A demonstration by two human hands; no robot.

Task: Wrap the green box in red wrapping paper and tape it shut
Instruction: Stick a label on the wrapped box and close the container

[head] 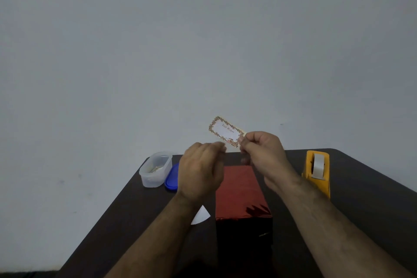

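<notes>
Both your forearms reach forward and up from the bottom edge, bare, wrists raised. Your right hand [259,149] is curled, its thumb and fingertips pinching a small tag [226,131] by one end. Your left hand [203,169] hangs beside it, back toward you, fingers loosely bent, its fingertips near the tag's lower edge.

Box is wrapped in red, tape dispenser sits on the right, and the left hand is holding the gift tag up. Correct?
Not quite: the head view shows the right hand pinching the gift tag, while the left hand holds nothing. The red-wrapped box and the dispenser on the right are as you say.
</notes>
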